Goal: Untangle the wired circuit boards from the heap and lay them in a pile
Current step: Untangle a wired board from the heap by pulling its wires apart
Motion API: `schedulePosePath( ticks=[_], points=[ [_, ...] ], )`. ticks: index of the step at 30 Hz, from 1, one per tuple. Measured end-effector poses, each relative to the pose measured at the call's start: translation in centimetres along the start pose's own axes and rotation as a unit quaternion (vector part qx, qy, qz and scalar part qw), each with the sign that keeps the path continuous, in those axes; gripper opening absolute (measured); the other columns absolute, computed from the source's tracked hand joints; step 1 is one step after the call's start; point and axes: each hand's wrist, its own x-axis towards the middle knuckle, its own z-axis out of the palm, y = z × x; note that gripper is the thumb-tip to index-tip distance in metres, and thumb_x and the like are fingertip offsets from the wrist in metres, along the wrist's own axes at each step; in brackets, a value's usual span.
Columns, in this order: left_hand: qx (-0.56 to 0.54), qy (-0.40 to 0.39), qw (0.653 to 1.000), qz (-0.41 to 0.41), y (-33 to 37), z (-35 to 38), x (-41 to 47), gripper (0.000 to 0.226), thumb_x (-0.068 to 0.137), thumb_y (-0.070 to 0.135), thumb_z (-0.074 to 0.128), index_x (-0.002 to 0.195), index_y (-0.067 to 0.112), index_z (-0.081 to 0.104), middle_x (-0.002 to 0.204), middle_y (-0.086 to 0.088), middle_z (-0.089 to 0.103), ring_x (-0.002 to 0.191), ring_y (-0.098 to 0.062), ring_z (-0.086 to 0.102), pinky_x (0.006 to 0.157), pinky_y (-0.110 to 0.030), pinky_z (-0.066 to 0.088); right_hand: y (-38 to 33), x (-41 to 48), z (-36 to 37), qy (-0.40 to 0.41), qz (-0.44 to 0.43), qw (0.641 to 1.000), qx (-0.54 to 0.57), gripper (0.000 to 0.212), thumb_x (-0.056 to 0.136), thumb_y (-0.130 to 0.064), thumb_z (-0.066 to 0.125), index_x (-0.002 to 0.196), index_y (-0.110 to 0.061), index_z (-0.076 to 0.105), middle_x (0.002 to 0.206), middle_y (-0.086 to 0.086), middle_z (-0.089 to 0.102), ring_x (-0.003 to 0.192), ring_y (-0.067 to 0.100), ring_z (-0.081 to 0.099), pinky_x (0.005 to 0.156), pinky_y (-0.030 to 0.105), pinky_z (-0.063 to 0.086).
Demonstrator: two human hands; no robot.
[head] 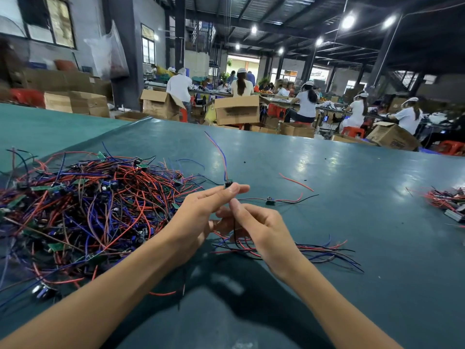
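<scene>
Far left on table [352,172]: heap [83,205] of red, blue, black wires and green boards. Just right of heap, left hand [201,212] pinches small circuit board [228,184], lifted, red and blue leads standing up. Further right of heap, right hand [256,230] pinches its black lead [234,235]. Farthest right of heap: pile [314,250] of freed ones. Board light, leads limp, snag-prone, solder joints probably fragile; hold board edge, draw leads gently.

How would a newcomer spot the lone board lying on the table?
Start at the big wire heap on the green table and look right. Just beyond the right hand lies one small green board. It alone lies flat and apart, red and black wires trailing from it.
</scene>
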Motion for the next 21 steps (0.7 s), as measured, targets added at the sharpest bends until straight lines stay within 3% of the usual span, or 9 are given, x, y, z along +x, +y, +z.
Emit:
schedulePosePath(
  ticks=[2,4,7,9,13,18,21],
  points=[
    [-0.002,-0.001,1.0,-0.005,-0.1,0.0,0.0,0.04,0.085,0.047,0.067,0.108,0.016,0.078,0.079,0.003,0.067,0.061,-0.015,0.055,0.053,-0.024,0.045,0.1,0.0,0.2,-0.003,-0.001,1.0,0.021,0.031,0.098,-0.031,0.052,0.091,-0.015,0.077,0.072,0.002,0.07,0.068,0.017,0.063,0.068,0.025,0.051],
    [-0.023,-0.01,1.0,-0.004,-0.3,0.0,-0.1,0.038,0.088,0.041,0.067,0.105,0.009,0.077,0.084,-0.01,0.069,0.054,-0.019,0.053,0.05,-0.027,0.047,0.2,0.1,0.2,0.0,0.002,0.999,0.037,0.034,0.103,-0.021,0.049,0.082,-0.016,0.075,0.066,0.003,0.064,0.062,0.018,0.058,0.063,0.025,0.051],
    [-0.06,0.003,0.998,0.015,-0.6,0.0,-0.2,0.035,0.089,0.031,0.067,0.099,-0.002,0.074,0.097,-0.029,0.068,0.046,-0.024,0.054,0.046,-0.029,0.049,0.2,0.2,0.5,0.012,0.011,0.999,0.046,0.035,0.106,-0.013,0.047,0.08,0.001,0.067,0.061,0.009,0.06,0.054,0.02,0.054,0.056,0.024,0.049],
    [-0.072,0.032,0.997,0.012,-0.9,0.1,0.0,0.037,0.087,0.03,0.066,0.096,-0.005,0.071,0.099,-0.025,0.073,0.048,-0.026,0.06,0.043,-0.028,0.05,0.2,0.0,0.7,0.01,0.032,0.998,0.047,0.035,0.105,-0.012,0.049,0.079,0.003,0.067,0.058,0.013,0.059,0.048,0.016,0.053,0.052,0.02,0.046],
    [-0.123,0.115,0.986,-0.02,-1.1,-0.9,1.1,0.034,0.085,0.029,0.064,0.099,-0.002,0.065,0.088,-0.019,0.076,0.076,-0.03,0.075,0.056,-0.03,0.058,0.4,-0.5,1.6,-0.023,0.07,0.997,0.025,0.035,0.105,-0.014,0.051,0.078,0.0,0.068,0.059,0.013,0.06,0.049,0.021,0.055,0.054,0.025,0.049],
    [-0.099,0.141,0.984,-0.038,-1.2,-2.6,1.7,0.026,0.1,0.024,0.057,0.101,-0.001,0.064,0.092,-0.017,0.077,0.079,-0.027,0.077,0.059,-0.028,0.058,0.0,-1.0,2.1,-0.085,0.11,0.99,0.003,0.035,0.105,-0.016,0.052,0.076,-0.003,0.066,0.06,0.011,0.062,0.05,0.023,0.058,0.055,0.03,0.051],
    [-0.102,0.146,0.983,-0.042,-1.3,-3.0,2.0,0.027,0.101,0.023,0.056,0.105,-0.003,0.062,0.095,-0.019,0.077,0.081,-0.029,0.077,0.061,-0.028,0.059,-0.7,-1.4,1.7,-0.161,0.133,0.978,-0.011,0.033,0.104,-0.016,0.052,0.078,-0.002,0.066,0.062,0.011,0.064,0.05,0.022,0.06,0.055,0.029,0.051]
  ],
)
